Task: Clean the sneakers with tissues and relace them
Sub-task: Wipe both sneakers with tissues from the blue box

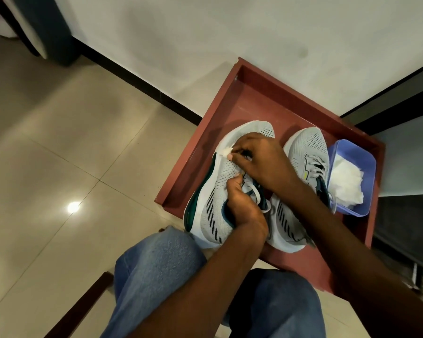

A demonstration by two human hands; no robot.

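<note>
Firstly, container check: one blue plastic tub (366, 164) sat at the right side of the red tray (249, 98), holding a heap of white tissues (346, 181). Two grey mesh sneakers with white soles lay side by side in the tray: left sneaker (213, 191), dark green trim, laces loose; right sneaker (308, 147), laced. Right hand (261, 159) fingers pinched a small tissue wad (226, 152) against the left sneaker's toe edge. Left hand (244, 203) fingers curled round its collar.

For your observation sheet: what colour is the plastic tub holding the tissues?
Lilac-blue plastic tub, clearest in the head view.
</note>
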